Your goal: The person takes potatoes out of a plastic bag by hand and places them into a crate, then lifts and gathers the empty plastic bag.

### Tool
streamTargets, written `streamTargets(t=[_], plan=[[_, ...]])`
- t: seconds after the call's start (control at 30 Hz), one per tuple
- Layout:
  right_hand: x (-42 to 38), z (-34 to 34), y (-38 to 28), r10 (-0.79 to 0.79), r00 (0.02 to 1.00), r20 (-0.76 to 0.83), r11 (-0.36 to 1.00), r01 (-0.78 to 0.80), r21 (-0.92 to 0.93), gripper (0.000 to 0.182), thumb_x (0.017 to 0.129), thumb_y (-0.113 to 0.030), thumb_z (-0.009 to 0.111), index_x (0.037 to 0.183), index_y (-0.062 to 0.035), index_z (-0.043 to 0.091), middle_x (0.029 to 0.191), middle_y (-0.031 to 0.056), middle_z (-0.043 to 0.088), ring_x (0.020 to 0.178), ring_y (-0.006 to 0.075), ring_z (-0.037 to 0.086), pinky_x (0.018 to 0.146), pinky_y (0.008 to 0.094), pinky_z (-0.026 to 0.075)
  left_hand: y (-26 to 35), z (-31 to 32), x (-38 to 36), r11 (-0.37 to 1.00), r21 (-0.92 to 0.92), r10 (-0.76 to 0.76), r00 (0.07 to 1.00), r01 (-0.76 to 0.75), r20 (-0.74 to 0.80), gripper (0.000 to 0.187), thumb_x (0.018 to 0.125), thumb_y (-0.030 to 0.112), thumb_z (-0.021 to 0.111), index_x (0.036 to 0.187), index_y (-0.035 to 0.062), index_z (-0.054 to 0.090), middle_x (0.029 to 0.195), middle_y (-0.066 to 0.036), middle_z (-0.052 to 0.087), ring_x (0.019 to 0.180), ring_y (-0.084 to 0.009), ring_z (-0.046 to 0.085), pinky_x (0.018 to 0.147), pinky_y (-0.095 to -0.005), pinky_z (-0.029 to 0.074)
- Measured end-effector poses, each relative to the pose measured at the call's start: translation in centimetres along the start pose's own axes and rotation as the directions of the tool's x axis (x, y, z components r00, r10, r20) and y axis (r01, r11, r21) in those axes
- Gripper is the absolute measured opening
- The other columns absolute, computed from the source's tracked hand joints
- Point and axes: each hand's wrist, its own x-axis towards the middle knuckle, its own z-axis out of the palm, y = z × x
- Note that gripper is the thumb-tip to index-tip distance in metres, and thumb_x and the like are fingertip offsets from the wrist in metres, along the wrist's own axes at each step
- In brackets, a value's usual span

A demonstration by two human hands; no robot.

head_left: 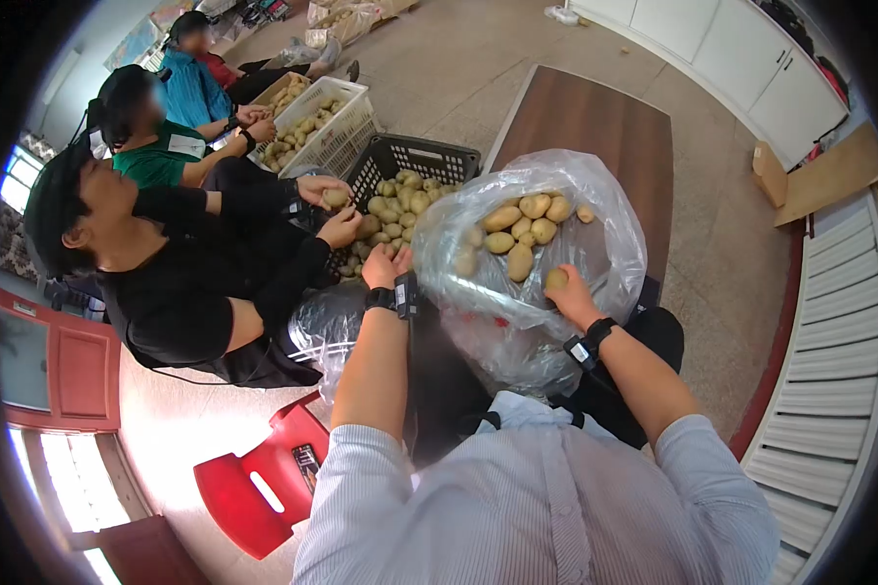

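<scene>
My right hand (578, 300) is closed around a potato (556, 279) inside the mouth of a large clear plastic bag (605, 195). Several yellowish potatoes (520, 261) lie in the bag just beyond that hand. On the other side, my left hand (387, 266) is at the near edge of a black plastic crate (424, 151), close to the greenish-brown potatoes (400, 205) heaped in it. Its fingers are parted and I see nothing in them. Both of my wrists carry black straps with small devices.
A co-worker in black (185, 273) sits at my left, holding a potato over the same crate. Beyond are a white crate (351, 107) of potatoes and more seated people. A brown table (585, 117) stands behind the bag; a red chair (254, 478) is lower left.
</scene>
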Motion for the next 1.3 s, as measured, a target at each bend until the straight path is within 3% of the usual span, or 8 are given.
streamTargets(t=[0.13, 0.3, 0.63, 0.87, 1.07, 1.2, 1.27, 1.3], plan=[[0.5, 0.2, -1.4, 0.066, 0.998, 0.008, 0.988, -0.066, 0.136, 0.056, 0.074, -0.027, 0.071, 0.118, 0.0014, 0.052, 0.100, 0.0178, 0.064, 0.088, 0.0297, 0.064, 0.075, 0.0367, 0.050, -0.4, 0.2, 0.4, 0.980, 0.158, -0.143, 0.981, 0.121, 0.132, 0.037, 0.090, 0.018, 0.053, 0.119, -0.0022, 0.043, 0.115, -0.017, 0.049, 0.095, -0.0373, 0.057, 0.078, -0.0492, 0.054], [-0.6, -0.5, -8.6, 0.133, 0.931, 0.341, 0.865, -0.277, 0.419, 0.041, 0.084, -0.039, 0.062, 0.098, -0.0013, 0.062, 0.074, 0.0024, 0.055, 0.059, 0.0117, 0.049, 0.049, 0.0278, 0.038, -0.7, 2.0, -1.9, 0.924, 0.330, -0.274, 0.937, 0.193, 0.218, 0.030, 0.089, 0.022, 0.055, 0.110, 0.0019, 0.048, 0.105, -0.015, 0.054, 0.090, -0.0363, 0.058, 0.079, -0.0477, 0.053], [-1.5, 2.8, -12.8, 0.059, 0.822, 0.567, 0.887, -0.304, 0.348, 0.040, 0.090, -0.050, 0.054, 0.081, -0.0104, 0.051, 0.060, -0.0021, 0.043, 0.048, 0.0080, 0.039, 0.043, 0.0245, 0.029, -1.1, 3.0, -3.0, 0.842, 0.462, -0.432, 0.861, 0.278, 0.269, 0.033, 0.089, 0.026, 0.056, 0.111, 0.0029, 0.047, 0.113, -0.015, 0.054, 0.097, -0.0378, 0.059, 0.082, -0.0487, 0.052], [-1.8, 2.7, -15.1, 0.072, 0.837, 0.543, 0.883, -0.306, 0.355, 0.046, 0.092, -0.044, 0.052, 0.096, 0.0009, 0.060, 0.077, 0.0045, 0.054, 0.057, 0.0108, 0.047, 0.045, 0.0288, 0.035, -0.4, 3.8, -5.0, 0.783, 0.545, -0.510, 0.811, 0.300, 0.287, 0.034, 0.092, 0.031, 0.052, 0.113, 0.0050, 0.047, 0.112, -0.013, 0.056, 0.097, -0.0345, 0.060, 0.084, -0.0472, 0.051], [-1.3, 3.7, -17.8, -0.050, 0.931, 0.361, 0.926, -0.092, 0.366, 0.048, 0.090, -0.033, 0.059, 0.122, 0.0017, 0.053, 0.097, 0.0140, 0.065, 0.081, 0.0220, 0.062, 0.073, 0.0337, 0.048, -1.1, 3.9, -5.2, 0.682, 0.630, -0.656, 0.692, 0.371, 0.302, 0.043, 0.095, 0.042, 0.045, 0.122, 0.0085, 0.042, 0.124, -0.012, 0.049, 0.101, -0.0326, 0.059, 0.084, -0.0479, 0.051], [-0.9, 6.0, -17.0, -0.299, 0.924, 0.239, 0.930, 0.227, 0.288, 0.046, 0.091, -0.031, 0.059, 0.124, 0.0003, 0.052, 0.096, 0.0180, 0.065, 0.082, 0.0291, 0.063, 0.074, 0.0365, 0.048, -0.7, 3.1, -3.8, 0.708, 0.652, -0.633, 0.654, 0.272, 0.414, 0.043, 0.095, 0.044, 0.047, 0.119, 0.0082, 0.043, 0.107, -0.014, 0.057, 0.085, -0.0278, 0.062, 0.064, -0.0387, 0.056], [-1.6, 6.0, -16.9, -0.246, 0.921, 0.302, 0.940, 0.152, 0.304, 0.044, 0.090, -0.029, 0.059, 0.122, 0.0006, 0.053, 0.102, 0.0208, 0.064, 0.089, 0.0343, 0.062, 0.079, 0.0384, 0.047, -0.3, 2.7, -3.3, 0.733, 0.553, -0.597, 0.763, 0.396, 0.245, 0.040, 0.094, 0.041, 0.051, 0.115, 0.0075, 0.046, 0.096, -0.015, 0.059, 0.078, -0.0277, 0.062, 0.056, -0.0360, 0.055], [-1.4, 6.6, -15.4, -0.368, 0.903, 0.221, 0.924, 0.328, 0.196, 0.043, 0.089, -0.027, 0.059, 0.121, 0.0008, 0.053, 0.104, 0.0208, 0.063, 0.094, 0.0356, 0.060, 0.082, 0.0393, 0.047, -0.3, 2.6, -3.3, 0.731, 0.555, -0.599, 0.762, 0.397, 0.245, 0.040, 0.094, 0.041, 0.051, 0.115, 0.0075, 0.046, 0.096, -0.015, 0.059, 0.078, -0.0277, 0.062, 0.056, -0.0360, 0.055]])
